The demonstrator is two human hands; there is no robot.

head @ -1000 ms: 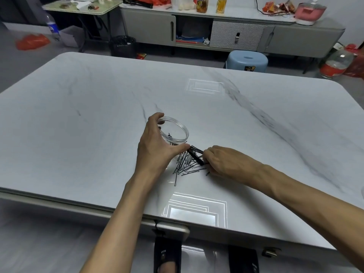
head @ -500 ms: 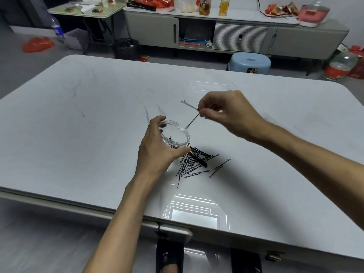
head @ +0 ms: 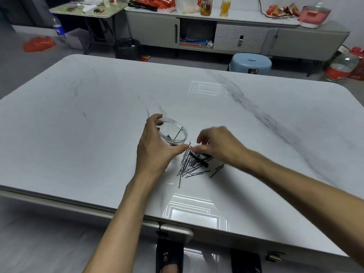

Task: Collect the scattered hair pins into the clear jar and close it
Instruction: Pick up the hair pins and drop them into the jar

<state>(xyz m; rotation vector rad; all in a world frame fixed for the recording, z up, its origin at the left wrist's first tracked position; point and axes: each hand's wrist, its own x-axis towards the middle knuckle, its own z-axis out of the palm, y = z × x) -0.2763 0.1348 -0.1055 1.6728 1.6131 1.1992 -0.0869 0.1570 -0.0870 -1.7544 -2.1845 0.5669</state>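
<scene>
I see the white marbled surface (head: 88, 138) filling most of my view, with a long grey sideboard (head: 295, 38) and a blue stool (head: 251, 63) beyond its far edge. The left hand (head: 155, 148) has its grip wrapped round the clear jar (head: 175, 133), thumb at the near side and fingers hooked over the far rim. The jar stands upright near the middle of the surface, its mouth uncovered. The right hand (head: 222, 146) hovers just right of the jar, fingers curled down over the heap. It is blurred, and I cannot tell whether its grip holds anything. The hair pins (head: 194, 164) lie in a dark heap on the surface, just beside the jar on its near right. A few more sit inside the jar, where a leaning pin (head: 178, 133) rests against the wall. Two stray pins (head: 216, 171) lie just right of the heap.
</scene>
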